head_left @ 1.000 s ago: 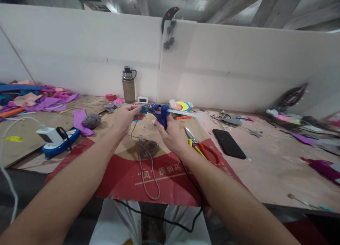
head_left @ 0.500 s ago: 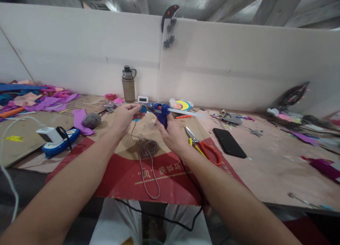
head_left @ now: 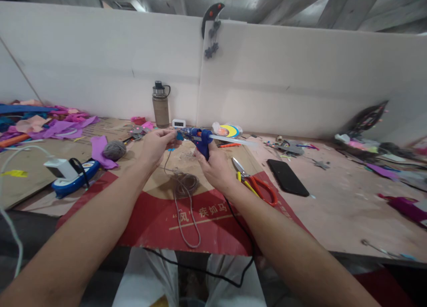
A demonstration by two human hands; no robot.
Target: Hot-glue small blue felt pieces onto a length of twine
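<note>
Right hand point(head_left: 215, 167) grips blue glue gun point(head_left: 199, 137) (pale stick point(head_left: 228, 140) protruding) — left hand point(head_left: 159, 143) pinches scrap point(head_left: 179, 136).

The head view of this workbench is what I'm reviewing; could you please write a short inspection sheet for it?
Surface: pale tabletop, with a red-and-tan printed cardboard sheet in front.
Things in hand: blue glue gun, translucent glue stick protruding from its rear; small blue piece.
Clutter: red-handled scissors, black phone, coiled gray cord, gray yarn ball, purple scraps.
Hands: right hand grips the blue glue gun; left hand pinches the small blue piece near its nozzle, contact unclear.
Cables: black cable hangs over the lap; white cable beside charger and blue power strip.
Surroundings: white partition behind, upright bottle nearby, crescent ornament at its top edge.
</note>
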